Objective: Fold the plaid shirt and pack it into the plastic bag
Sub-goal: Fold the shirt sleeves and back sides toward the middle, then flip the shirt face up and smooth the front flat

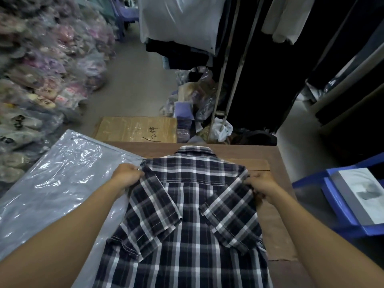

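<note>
A dark blue and white plaid shirt (191, 204) lies back side up on the brown table (278, 215), collar at the far edge. Both short sleeves are folded inward across the back. My left hand (127, 175) grips the shirt's left shoulder edge. My right hand (262, 185) grips the right shoulder edge. A clear plastic bag (58, 177) lies flat to the left of the shirt, partly under its left side.
A cardboard box (137, 129) stands past the table's far edge. Bagged clothes are heaped along the left (41, 69). A rack of dark hanging garments (270, 69) rises at the right. A blue plastic stool (340, 196) holding a grey box sits to the right.
</note>
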